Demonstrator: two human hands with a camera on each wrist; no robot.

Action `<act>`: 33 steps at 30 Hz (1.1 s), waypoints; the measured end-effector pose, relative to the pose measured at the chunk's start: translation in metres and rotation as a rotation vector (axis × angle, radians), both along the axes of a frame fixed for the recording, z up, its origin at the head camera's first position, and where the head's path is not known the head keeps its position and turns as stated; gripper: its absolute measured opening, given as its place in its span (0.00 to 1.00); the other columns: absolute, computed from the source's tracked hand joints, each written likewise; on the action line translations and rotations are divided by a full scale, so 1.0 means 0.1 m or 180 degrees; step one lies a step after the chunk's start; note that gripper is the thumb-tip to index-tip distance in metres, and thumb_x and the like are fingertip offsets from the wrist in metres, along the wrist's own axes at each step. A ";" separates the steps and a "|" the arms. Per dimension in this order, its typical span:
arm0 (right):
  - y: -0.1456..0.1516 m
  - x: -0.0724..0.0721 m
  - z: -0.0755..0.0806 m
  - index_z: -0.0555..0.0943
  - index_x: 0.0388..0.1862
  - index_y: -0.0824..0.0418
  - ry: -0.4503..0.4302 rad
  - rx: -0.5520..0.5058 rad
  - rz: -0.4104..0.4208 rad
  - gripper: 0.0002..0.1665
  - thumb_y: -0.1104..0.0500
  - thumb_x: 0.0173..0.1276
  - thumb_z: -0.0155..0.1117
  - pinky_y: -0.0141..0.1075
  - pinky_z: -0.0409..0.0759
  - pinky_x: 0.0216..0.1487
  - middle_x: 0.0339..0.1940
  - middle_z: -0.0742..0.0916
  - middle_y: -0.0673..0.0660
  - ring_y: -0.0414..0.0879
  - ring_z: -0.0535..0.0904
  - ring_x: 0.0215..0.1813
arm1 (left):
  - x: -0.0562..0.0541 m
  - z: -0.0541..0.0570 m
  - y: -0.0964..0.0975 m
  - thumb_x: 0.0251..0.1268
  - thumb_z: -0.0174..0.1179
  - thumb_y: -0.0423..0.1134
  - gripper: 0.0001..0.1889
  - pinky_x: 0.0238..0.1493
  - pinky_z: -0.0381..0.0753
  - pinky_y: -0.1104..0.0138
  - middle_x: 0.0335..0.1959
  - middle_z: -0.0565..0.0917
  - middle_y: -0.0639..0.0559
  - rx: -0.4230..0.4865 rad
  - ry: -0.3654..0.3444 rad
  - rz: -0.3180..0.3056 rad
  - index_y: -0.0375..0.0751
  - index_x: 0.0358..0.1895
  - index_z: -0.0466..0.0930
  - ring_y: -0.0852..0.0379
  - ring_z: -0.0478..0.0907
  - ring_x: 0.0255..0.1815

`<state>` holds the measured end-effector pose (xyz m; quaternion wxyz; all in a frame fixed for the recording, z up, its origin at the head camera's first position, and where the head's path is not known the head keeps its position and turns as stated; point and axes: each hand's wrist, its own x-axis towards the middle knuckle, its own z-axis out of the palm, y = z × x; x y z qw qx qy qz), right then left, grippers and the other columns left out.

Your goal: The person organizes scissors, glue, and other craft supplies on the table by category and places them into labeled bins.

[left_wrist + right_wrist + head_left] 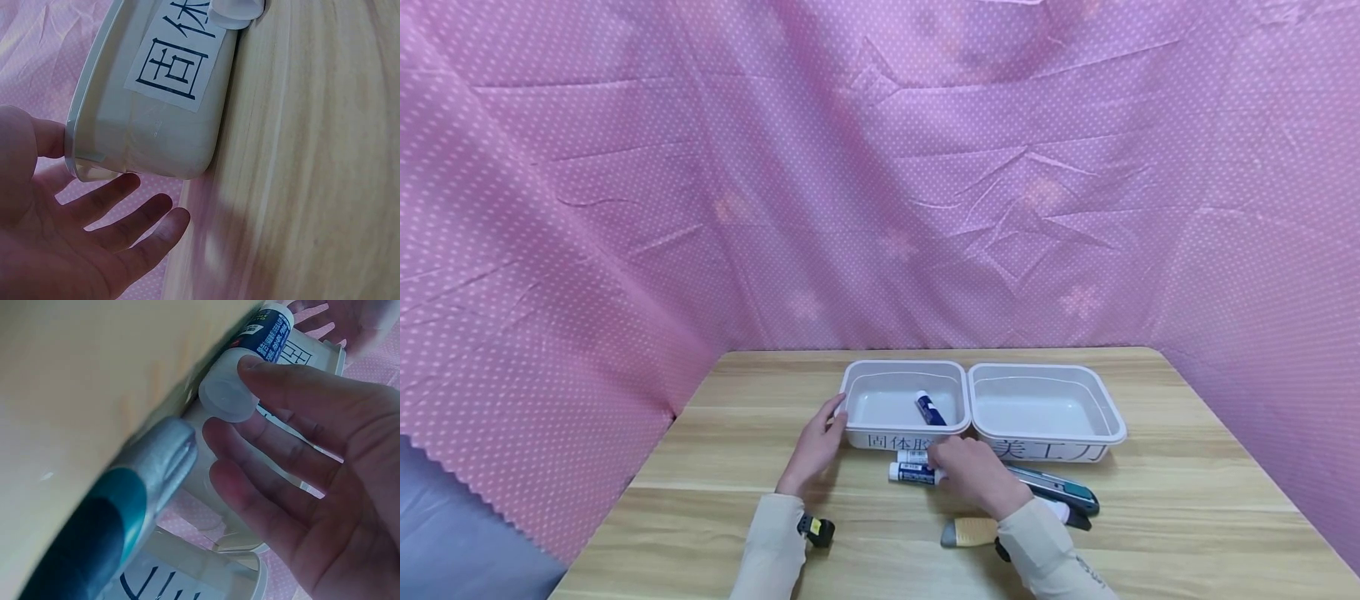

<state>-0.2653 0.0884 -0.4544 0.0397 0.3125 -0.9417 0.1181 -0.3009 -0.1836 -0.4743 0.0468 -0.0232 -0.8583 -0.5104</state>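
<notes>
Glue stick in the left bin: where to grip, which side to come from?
I'd pinch the glue stick across its navy barrel, coming from above. It is slim and cylindrical, slanting inside the left bin, whose open top gives access while the walls would likely hinder a sideways approach. Its near end may be hidden in the head view.

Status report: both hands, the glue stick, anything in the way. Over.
Left hand touching left bin. Right hand pinching a glue stick by its pale end. Another glue stick in that bin. Utility knives close by, possibly in the way.
</notes>
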 end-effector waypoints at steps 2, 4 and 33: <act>0.00 0.00 0.00 0.88 0.41 0.56 0.0021 0.0007 0.0007 0.12 0.63 0.58 0.78 0.30 0.80 0.30 0.33 0.89 0.50 0.36 0.75 0.26 | 0.00 0.00 0.00 0.84 0.44 0.46 0.26 0.71 0.70 0.39 0.79 0.64 0.36 -0.0015 0.0016 -0.0008 0.47 0.80 0.62 0.32 0.69 0.73; 0.00 0.00 0.01 0.88 0.41 0.57 0.0026 -0.0003 0.0019 0.12 0.64 0.58 0.78 0.30 0.80 0.30 0.33 0.89 0.50 0.36 0.75 0.26 | 0.01 0.00 0.00 0.84 0.44 0.47 0.26 0.71 0.70 0.39 0.79 0.64 0.36 -0.0018 0.0008 -0.0008 0.48 0.80 0.62 0.32 0.69 0.73; -0.01 0.07 0.15 0.85 0.43 0.56 0.0229 -0.0191 0.0166 0.11 0.62 0.62 0.76 0.35 0.85 0.40 0.37 0.89 0.49 0.40 0.83 0.36 | 0.00 -0.02 -0.02 0.84 0.46 0.44 0.26 0.71 0.70 0.39 0.78 0.64 0.34 -0.0046 0.0103 -0.0029 0.45 0.79 0.62 0.30 0.69 0.72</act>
